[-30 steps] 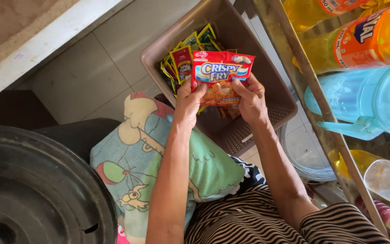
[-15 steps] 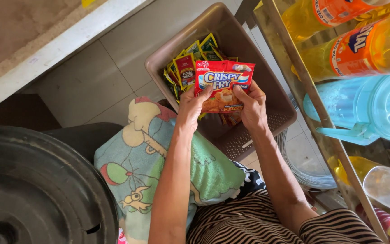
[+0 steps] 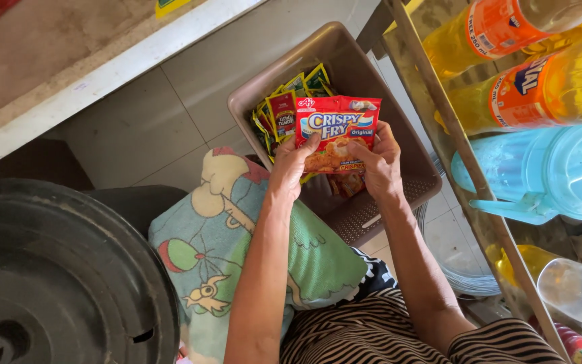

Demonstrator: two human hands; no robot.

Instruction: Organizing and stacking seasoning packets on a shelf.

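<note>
Both hands, left (image 3: 292, 164) and right (image 3: 380, 162), grip a red breading-mix packet (image 3: 336, 129) over a brown plastic basket (image 3: 345, 50) of small sachets (image 3: 284, 108). Orange drink bottles (image 3: 540, 87) and a blue jug (image 3: 554, 175) crowd the shelf rightward; a cartoon-print cloth (image 3: 237, 249) covers the lap.

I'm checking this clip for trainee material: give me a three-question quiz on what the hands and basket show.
1. True or false: both hands hold the red packet.
2. Where do the other small packets lie? A) in the brown basket B) on the black round lid C) on the tiled floor
3. What stands on the shelf at the right above the blue jug?

Key: 1 true: left hand and right hand pinch its lower corners. 2 A. 3 orange bottles.
</note>
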